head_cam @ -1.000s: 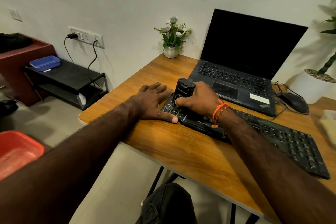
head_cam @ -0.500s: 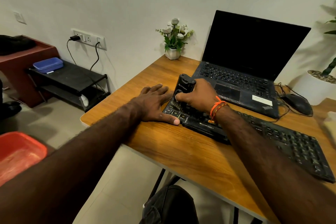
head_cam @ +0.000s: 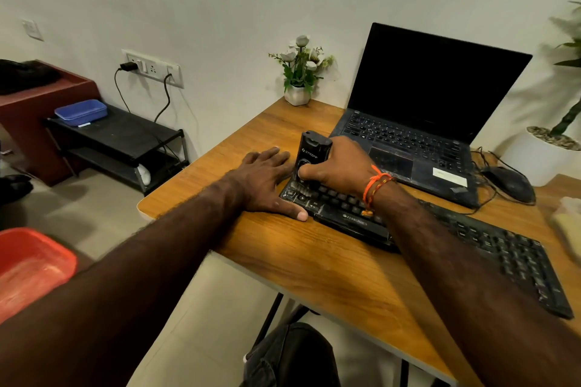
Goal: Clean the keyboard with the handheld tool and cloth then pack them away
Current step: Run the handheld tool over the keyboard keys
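A black keyboard (head_cam: 490, 248) lies slantwise across the wooden desk (head_cam: 314, 264). My right hand (head_cam: 341, 168) grips a black handheld tool (head_cam: 311, 151), held upright with its lower end on the keys at the keyboard's left end; my thumb rests on its front button. My left hand (head_cam: 267, 181) lies flat on the desk, fingers spread, its thumb against the keyboard's left front corner. A pale cloth (head_cam: 567, 223) shows at the right edge of the desk, blurred.
An open laptop (head_cam: 418, 122) with a dark screen stands behind the keyboard, a black mouse (head_cam: 511, 184) and cables to its right. A small flower pot (head_cam: 298, 85) sits at the desk's back corner. A large white planter (head_cam: 540, 154) is far right. A black shelf (head_cam: 125, 138) and red bin (head_cam: 28, 264) stand left.
Both hands and the tool keep almost the same place on the keyboard's left end. The view has shifted slightly.
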